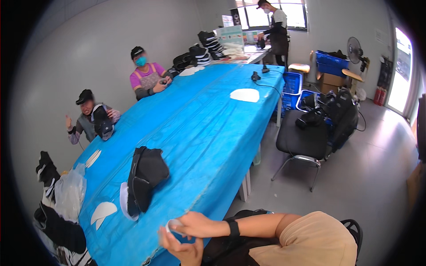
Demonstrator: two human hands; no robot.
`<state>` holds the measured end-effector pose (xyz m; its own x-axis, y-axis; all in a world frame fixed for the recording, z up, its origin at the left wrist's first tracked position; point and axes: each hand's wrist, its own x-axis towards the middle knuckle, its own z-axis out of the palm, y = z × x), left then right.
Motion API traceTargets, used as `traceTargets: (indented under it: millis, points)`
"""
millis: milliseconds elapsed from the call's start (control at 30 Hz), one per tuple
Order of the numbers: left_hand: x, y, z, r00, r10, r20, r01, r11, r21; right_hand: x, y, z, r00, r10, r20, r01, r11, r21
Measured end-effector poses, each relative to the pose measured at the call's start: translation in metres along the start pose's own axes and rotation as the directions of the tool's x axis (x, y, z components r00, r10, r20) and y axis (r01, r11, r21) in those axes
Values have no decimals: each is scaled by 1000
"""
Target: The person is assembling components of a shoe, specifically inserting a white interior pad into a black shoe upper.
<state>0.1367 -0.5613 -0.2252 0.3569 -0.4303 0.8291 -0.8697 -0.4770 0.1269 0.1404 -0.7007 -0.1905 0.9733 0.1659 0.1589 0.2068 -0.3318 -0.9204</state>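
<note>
Just off the near edge of the blue-covered table [208, 133], both my hands are close together. My right hand [193, 224], a black band on its wrist, has its fingers curled around a white band-like piece [171, 224] that bends into a ring. My left hand [183, 249] supports the same piece from below, with fingers bent around it. What exactly the piece is cannot be made out. Beyond my hands, black fabric footwear uppers [151, 170] lie on the table, one with a white sole-shaped edge [126, 201]. White flat cut pieces [104, 213] lie to their left.
Two co-workers [144, 80] [91, 115] sit along the left side; another person [277, 26] stands at the back. Black footwear pieces [62, 228] and a clear plastic bag [71, 190] crowd the near left. A black chair [301, 133] loaded with bags and blue crates [290, 88] stand right.
</note>
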Motion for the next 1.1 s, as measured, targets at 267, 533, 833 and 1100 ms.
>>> traceTargets:
  millis: [267,533,833,1100]
  points:
    - [36,-9,-35,965,240,107,-257,945,201,20,18,16,969,-10,-248,-20,993,-117]
    - [74,-26,-31,993,66,99,-47,981,-186,7,15,-12,951,-129,-282,138,990,12]
    - [140,-238,-33,876,-117,-468,218,962,167,32,-20,-61,994,-87,-61,96,980,173]
    - [122,-229,-43,635,-773,-24,495,430,-755,149,-46,-81,723,-436,-535,368,899,-236]
